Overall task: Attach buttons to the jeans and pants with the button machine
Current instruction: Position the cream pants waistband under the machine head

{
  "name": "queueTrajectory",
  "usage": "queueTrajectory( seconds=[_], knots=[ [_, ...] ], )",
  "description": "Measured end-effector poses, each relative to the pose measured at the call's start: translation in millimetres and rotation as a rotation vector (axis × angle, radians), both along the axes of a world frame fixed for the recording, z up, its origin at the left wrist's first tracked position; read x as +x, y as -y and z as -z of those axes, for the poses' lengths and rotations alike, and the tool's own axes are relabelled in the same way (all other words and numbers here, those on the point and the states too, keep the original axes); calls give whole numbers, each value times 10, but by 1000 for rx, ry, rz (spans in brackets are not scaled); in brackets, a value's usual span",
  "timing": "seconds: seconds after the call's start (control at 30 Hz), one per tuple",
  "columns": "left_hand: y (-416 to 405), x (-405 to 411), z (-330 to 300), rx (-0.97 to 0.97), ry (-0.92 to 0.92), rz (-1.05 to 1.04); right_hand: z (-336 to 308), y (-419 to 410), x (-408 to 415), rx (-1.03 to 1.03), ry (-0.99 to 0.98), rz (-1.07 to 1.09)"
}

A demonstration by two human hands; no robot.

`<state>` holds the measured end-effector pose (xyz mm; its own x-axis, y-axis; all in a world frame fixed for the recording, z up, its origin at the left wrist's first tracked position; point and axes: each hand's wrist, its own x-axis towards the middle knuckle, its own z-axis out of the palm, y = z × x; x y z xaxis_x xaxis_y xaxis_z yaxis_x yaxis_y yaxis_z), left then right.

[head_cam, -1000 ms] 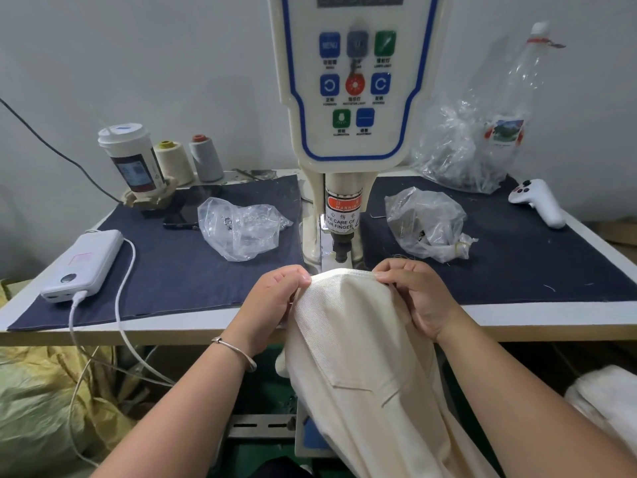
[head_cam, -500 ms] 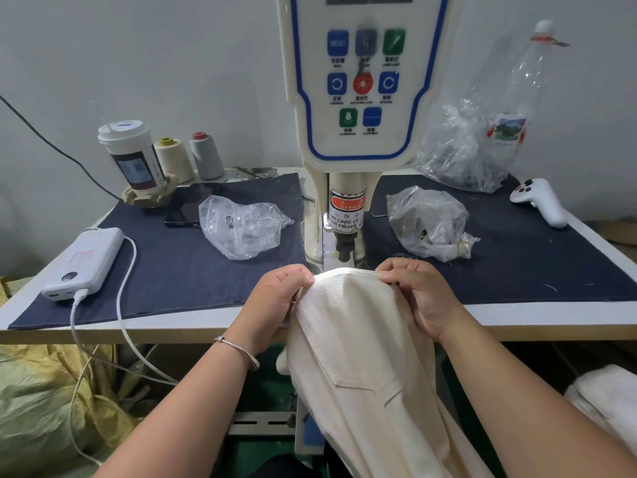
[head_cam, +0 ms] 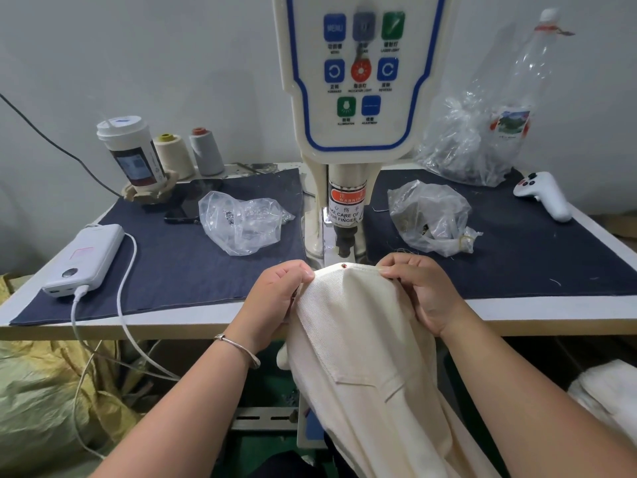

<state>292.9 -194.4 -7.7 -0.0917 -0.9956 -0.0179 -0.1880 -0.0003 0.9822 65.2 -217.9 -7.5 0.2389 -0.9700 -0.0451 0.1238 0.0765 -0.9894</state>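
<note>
1. Both hands pinch the top edge of the cream pants [head_cam: 362, 339]: left hand [head_cam: 275, 298] grips the fabric at its left side, right hand [head_cam: 424, 291] grips at its right, thumbs on top, cloth pulled taut between them.
2. Pants location: top edge held at the front of the button machine [head_cam: 355, 98], just below the black punch tip [head_cam: 344, 248]; the rest hangs off the table [head_cam: 172, 327] toward the person's lap.
3. Small red dot [head_cam: 343, 266] sits on the top edge, near the punch line. Probably the laser guide; cannot confirm.
4. Step, my read: positioning the waistband for a button press.
5. Doing it well: keep the fabric flat and tight, put the mark right under the punch, keep fingertips well out to the sides. The warning label [head_cam: 346, 208] says mind your fingers.
6. Risk: a fold under the punch means a crooked button.
7. Counts: two hands, one pair of pants in hand, one machine.
8. Two small clear bags [head_cam: 241, 219] on the dark mat [head_cam: 172, 270], one each side of the machine column; contents too small to tell.
9. One bigger bag [head_cam: 458, 146] at the back right, one clear bottle [head_cam: 531, 74].
10. Two thread cones [head_cam: 174, 157], one cup [head_cam: 131, 150], one power bank [head_cam: 86, 260], one phone [head_cam: 193, 201], one white controller [head_cam: 543, 194].
</note>
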Motion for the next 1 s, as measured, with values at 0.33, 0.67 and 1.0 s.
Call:
queueTrajectory(
  seconds=[0.33, 0.67, 1.0],
  knots=[
    [-24, -32, -39, 15, 19, -28, -43, -33, 19, 15, 16, 18],
    [-519, 41, -176, -191, -194, 19, -512, -640, -38, -181, -70, -119],
    [-922, 203, -1055, -64, 197, 547, -1207, -1168, 307, -459, -378, -343]
  ],
)
